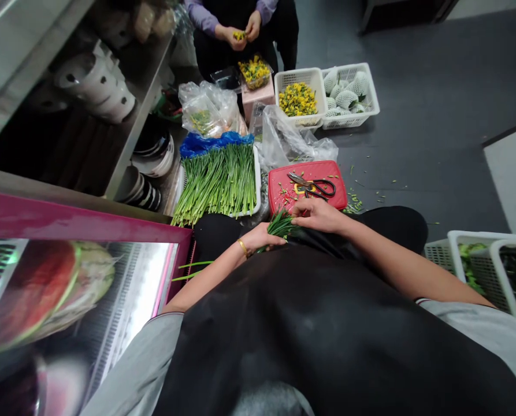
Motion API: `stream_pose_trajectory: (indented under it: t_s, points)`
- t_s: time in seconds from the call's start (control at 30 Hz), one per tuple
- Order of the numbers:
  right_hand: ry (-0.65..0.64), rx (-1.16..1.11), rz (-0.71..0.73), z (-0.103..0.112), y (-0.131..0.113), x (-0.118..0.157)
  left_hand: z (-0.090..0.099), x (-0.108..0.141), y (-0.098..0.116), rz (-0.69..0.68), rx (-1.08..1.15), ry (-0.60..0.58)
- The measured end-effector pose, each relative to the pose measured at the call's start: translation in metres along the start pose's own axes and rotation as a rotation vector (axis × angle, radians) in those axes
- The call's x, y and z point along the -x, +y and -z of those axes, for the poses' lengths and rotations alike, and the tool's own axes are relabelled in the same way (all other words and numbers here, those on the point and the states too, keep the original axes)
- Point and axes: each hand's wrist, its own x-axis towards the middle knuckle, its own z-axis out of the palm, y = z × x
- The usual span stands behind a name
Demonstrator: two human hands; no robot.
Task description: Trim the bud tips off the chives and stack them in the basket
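Observation:
My left hand (264,236), with a gold bracelet at the wrist, is wrapped round a small bunch of green chive stems (279,224) above my lap. The cut ends of a few stems poke out left of my forearm. My right hand (318,215) meets the bunch at its right end, thumb and forefinger pinched on it. Just beyond my hands, a pair of scissors (313,185) lies on a red plastic lid (279,179) strewn with small green bits. Many more chive stems (223,179) fill a white basket (258,185) to the left, over a blue plastic bag (197,144).
A co-worker's hands (240,34) hold yellow flowers over a clear box of blossoms (254,72). White baskets hold yellow flowers (299,99) and net-wrapped produce (348,95). A metal shelf stands left, a lit display case (145,289) below it. Another basket (457,242) is at right.

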Motion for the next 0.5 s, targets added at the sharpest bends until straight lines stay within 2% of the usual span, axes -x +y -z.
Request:
stream_pose_trajectory:
  t_s: [0.07,0.13,0.23,0.3,0.37,0.5]
  points:
    - [0.027,0.051,-0.035,-0.005,-0.002,0.005,0.001,0.001,0.000,0.015,0.046,0.019]
    - [0.038,0.260,-0.056,-0.010,-0.007,0.010,0.001,0.000,0.000,0.036,0.048,0.041]
    - [-0.015,0.616,-0.011,-0.013,-0.017,0.014,0.000,-0.001,-0.001,0.043,-0.018,0.089]
    - [-0.026,0.680,-0.016,-0.017,-0.019,0.012,-0.001,-0.002,-0.001,0.031,-0.061,0.110]
    - [0.079,0.533,-0.085,-0.024,-0.016,0.005,-0.002,-0.002,-0.001,0.016,-0.079,0.105]
    - [0.425,-0.332,-0.281,-0.045,0.000,-0.018,-0.001,-0.001,0.000,-0.008,-0.063,0.081]
